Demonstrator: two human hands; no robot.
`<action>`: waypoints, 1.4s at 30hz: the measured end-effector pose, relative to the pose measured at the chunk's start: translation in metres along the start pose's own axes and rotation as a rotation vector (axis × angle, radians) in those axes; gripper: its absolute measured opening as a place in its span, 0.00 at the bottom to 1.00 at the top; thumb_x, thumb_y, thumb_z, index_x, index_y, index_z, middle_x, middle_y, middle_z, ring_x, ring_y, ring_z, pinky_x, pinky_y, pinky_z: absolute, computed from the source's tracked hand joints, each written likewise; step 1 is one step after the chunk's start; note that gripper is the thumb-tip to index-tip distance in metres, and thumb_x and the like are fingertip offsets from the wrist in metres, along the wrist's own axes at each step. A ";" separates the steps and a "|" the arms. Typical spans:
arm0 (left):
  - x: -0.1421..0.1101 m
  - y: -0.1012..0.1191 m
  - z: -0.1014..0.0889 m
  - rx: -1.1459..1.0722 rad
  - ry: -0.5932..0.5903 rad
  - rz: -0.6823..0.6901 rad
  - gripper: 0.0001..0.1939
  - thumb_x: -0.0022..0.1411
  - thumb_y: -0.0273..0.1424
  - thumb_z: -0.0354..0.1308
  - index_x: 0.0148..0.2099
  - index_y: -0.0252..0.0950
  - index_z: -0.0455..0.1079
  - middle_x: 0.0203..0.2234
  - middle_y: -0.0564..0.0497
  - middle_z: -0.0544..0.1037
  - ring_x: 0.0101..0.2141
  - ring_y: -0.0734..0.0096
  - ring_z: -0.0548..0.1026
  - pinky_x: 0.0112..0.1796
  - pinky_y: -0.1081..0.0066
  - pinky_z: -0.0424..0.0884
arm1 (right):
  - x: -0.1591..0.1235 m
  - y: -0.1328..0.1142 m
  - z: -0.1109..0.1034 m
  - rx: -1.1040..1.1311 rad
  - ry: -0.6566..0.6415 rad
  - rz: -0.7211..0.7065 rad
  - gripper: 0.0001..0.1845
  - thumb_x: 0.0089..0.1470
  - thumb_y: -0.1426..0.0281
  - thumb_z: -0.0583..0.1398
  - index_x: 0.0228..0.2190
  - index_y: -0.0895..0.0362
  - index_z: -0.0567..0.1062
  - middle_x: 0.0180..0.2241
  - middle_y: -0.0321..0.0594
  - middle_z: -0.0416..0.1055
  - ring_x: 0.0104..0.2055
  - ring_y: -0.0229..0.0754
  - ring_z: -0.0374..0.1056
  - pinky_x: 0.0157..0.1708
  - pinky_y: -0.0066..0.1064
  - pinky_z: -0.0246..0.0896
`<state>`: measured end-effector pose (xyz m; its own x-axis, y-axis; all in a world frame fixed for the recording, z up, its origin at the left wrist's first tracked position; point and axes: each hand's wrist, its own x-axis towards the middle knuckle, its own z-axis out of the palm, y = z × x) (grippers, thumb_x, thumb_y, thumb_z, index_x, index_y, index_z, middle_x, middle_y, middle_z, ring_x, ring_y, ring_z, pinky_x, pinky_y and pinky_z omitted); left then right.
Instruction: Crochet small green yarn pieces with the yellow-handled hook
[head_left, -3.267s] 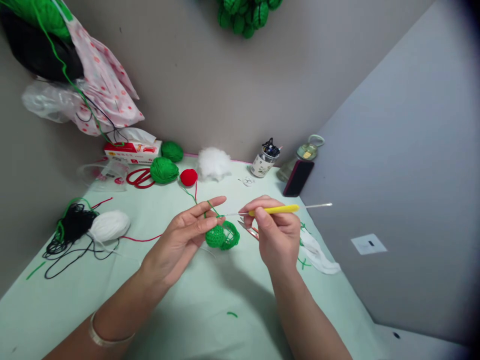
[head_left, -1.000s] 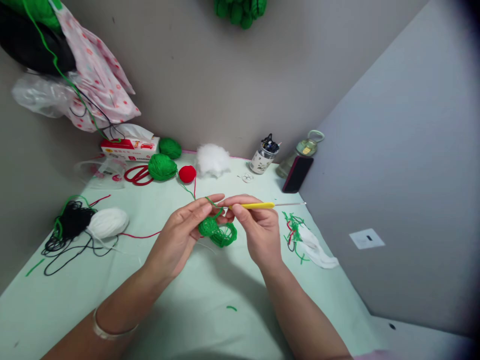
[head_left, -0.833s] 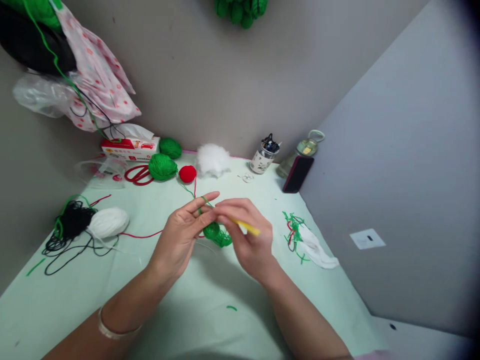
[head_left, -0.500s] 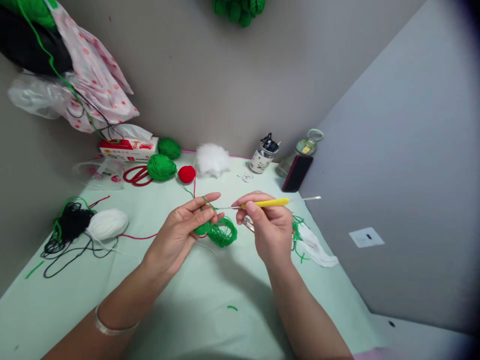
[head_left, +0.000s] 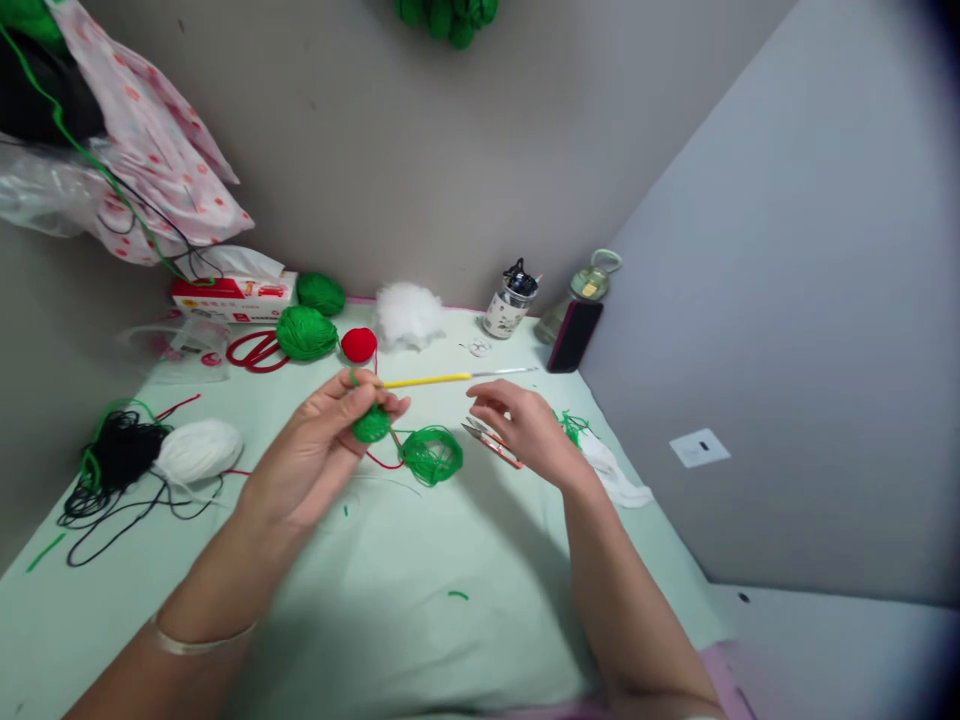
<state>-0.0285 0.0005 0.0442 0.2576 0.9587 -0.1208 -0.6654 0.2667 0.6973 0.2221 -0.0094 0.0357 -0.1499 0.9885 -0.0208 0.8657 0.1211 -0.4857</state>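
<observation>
A thin, pale, smooth bangle (head_left: 201,648) circles the left forearm (head_left: 217,570). Beyond the bangle, the left hand (head_left: 307,445) has bare skin. Well right of the bangle, the right hand (head_left: 531,428) and forearm (head_left: 619,585) are bare too. Farther right, a blurred pink patch (head_left: 724,682) may be clothing.

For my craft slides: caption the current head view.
Left hand holding a yellow hook and green crochet piece; right hand beside the snips.
</observation>
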 end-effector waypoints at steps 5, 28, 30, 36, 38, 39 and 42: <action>-0.006 0.025 -0.006 -0.124 -0.008 0.078 0.07 0.60 0.25 0.72 0.32 0.36 0.77 0.26 0.56 0.80 0.32 0.75 0.80 0.52 0.60 0.81 | -0.003 0.033 0.026 -0.190 -0.113 0.158 0.06 0.59 0.77 0.63 0.39 0.62 0.80 0.45 0.55 0.76 0.49 0.53 0.73 0.44 0.36 0.63; -0.017 0.006 0.012 -0.157 0.041 -0.042 0.08 0.64 0.23 0.67 0.32 0.36 0.74 0.27 0.56 0.80 0.35 0.73 0.82 0.50 0.63 0.81 | -0.038 -0.059 0.002 0.414 -0.058 -0.254 0.13 0.68 0.57 0.58 0.43 0.52 0.78 0.33 0.33 0.72 0.32 0.36 0.60 0.36 0.29 0.54; -0.016 0.004 0.013 -0.139 0.080 -0.049 0.08 0.64 0.22 0.66 0.32 0.36 0.75 0.25 0.55 0.80 0.34 0.71 0.82 0.42 0.68 0.82 | -0.035 -0.062 0.003 0.355 -0.026 -0.254 0.12 0.68 0.60 0.59 0.45 0.51 0.79 0.35 0.34 0.75 0.32 0.35 0.62 0.36 0.28 0.54; -0.010 0.003 0.009 -0.114 0.134 -0.046 0.07 0.62 0.23 0.68 0.33 0.38 0.74 0.23 0.56 0.79 0.34 0.66 0.83 0.39 0.66 0.83 | -0.019 -0.064 0.009 0.388 -0.101 -0.258 0.12 0.66 0.62 0.62 0.47 0.51 0.81 0.29 0.30 0.73 0.29 0.34 0.61 0.35 0.27 0.53; -0.007 0.003 0.006 -0.101 0.159 -0.051 0.07 0.62 0.24 0.67 0.33 0.38 0.74 0.23 0.55 0.80 0.34 0.65 0.83 0.37 0.67 0.83 | -0.014 -0.065 0.010 0.428 -0.125 -0.259 0.11 0.66 0.63 0.62 0.46 0.51 0.81 0.27 0.29 0.72 0.28 0.33 0.61 0.34 0.26 0.53; -0.006 0.003 0.005 -0.097 0.163 -0.057 0.07 0.62 0.23 0.67 0.33 0.38 0.74 0.23 0.55 0.80 0.34 0.66 0.83 0.37 0.68 0.83 | -0.012 -0.064 0.011 0.449 -0.134 -0.258 0.11 0.66 0.63 0.62 0.45 0.52 0.82 0.27 0.29 0.72 0.28 0.33 0.60 0.33 0.26 0.53; -0.004 0.002 0.004 -0.112 0.139 -0.071 0.07 0.62 0.22 0.67 0.34 0.37 0.74 0.23 0.55 0.79 0.35 0.66 0.83 0.38 0.69 0.84 | -0.007 -0.061 0.012 0.516 -0.164 -0.265 0.10 0.65 0.64 0.62 0.44 0.52 0.82 0.27 0.29 0.73 0.27 0.32 0.60 0.33 0.26 0.54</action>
<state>-0.0281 -0.0033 0.0486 0.2122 0.9395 -0.2690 -0.7246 0.3360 0.6017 0.1644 -0.0251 0.0550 -0.4362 0.8987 0.0447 0.4516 0.2616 -0.8530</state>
